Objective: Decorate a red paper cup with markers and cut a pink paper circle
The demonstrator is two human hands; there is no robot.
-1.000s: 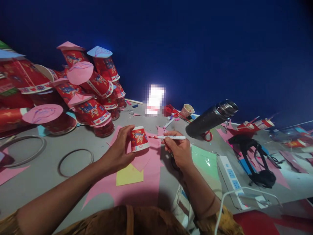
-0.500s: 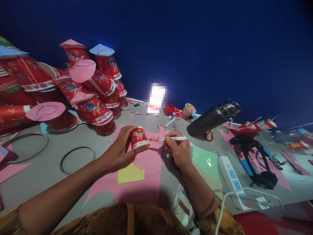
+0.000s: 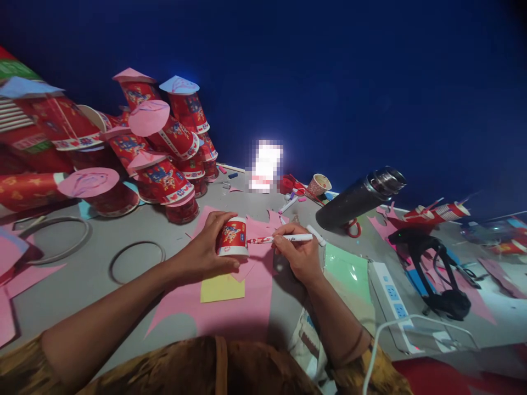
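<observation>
Dk blue wall (image 3: 349, 99), gry tbl (image 3: 90, 277)

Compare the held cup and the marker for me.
The cup is wide; the marker is slim. The cup is mainly red, with printed figures; the marker is mostly white. The left hand holds the cup; the right hand holds the marker. Both show red and white.

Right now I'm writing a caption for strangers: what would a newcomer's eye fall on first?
Probably the glaring, pixelated white patch near the centre, against the dark blue backdrop. Then the heap of red cups at left, several wearing pink or blue paper tops. Below the patch, the left grip holds a patterned cup while the right grip points a marker at it.
</observation>
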